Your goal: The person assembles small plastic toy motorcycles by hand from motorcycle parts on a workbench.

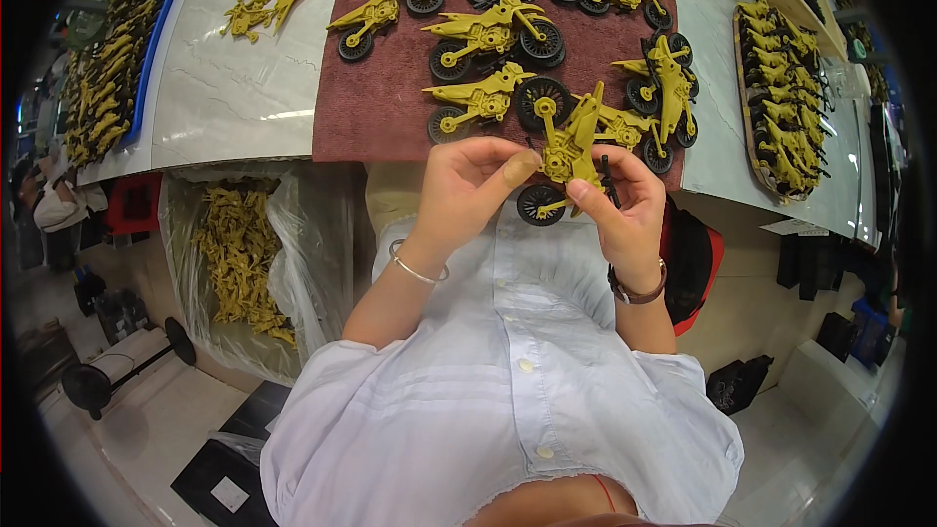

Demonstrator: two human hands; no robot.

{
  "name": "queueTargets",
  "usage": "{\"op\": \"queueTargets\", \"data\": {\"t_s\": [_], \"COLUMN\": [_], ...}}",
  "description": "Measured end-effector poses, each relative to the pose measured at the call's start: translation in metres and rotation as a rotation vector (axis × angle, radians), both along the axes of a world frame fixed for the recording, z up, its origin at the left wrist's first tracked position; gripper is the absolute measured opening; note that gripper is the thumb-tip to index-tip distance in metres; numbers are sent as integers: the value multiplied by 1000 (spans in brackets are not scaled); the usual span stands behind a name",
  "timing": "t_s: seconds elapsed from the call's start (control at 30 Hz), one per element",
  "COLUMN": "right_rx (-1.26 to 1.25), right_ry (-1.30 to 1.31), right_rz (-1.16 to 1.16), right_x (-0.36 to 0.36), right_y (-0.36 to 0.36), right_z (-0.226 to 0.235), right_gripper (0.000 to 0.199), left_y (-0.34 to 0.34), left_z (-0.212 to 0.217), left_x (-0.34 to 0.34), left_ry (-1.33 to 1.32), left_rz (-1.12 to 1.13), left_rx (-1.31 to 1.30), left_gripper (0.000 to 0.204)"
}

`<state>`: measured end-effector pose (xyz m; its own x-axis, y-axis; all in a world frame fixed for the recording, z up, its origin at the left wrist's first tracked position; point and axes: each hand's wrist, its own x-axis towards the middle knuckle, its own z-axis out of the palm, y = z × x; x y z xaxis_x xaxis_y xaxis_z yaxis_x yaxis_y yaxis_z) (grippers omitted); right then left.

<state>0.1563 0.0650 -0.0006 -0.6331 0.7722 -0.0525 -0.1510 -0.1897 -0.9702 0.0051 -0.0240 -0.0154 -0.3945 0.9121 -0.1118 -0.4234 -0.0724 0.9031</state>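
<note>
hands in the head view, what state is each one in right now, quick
Left hand: fingertips closed at the yellow toy motorcycle; what they pinch cannot be told.
Right hand: closed, holding that motorcycle.

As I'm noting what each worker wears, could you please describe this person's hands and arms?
The left hand is ungloved, with what looks like a tan wrap on the thumb and a thin silvery bangle at the wrist. The right hand is ungloved too, with a brown strap around its wrist. Pale, short sleeves leave both forearms bare.
</note>
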Motion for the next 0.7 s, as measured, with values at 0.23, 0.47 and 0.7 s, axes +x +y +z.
{"op": "queueTargets", "data": {"t_s": [0.23, 0.47, 0.7], "right_rx": [24, 59, -69], "right_ry": [-43, -79, 2], "right_rz": [-31, -54, 48], "right_x": [1, -1, 6], "right_y": [-2, -6, -1], "right_z": [-1, 3, 3], "right_gripper": [29, 29, 31], "left_y": [-1, -3, -4], "left_z": [-2, -1, -2], "left_x": [1, 5, -10], "left_ry": [46, 130, 55], "left_rz": [8, 29, -114], "left_rx": [-3, 21, 63], "left_gripper": [15, 13, 17]}}
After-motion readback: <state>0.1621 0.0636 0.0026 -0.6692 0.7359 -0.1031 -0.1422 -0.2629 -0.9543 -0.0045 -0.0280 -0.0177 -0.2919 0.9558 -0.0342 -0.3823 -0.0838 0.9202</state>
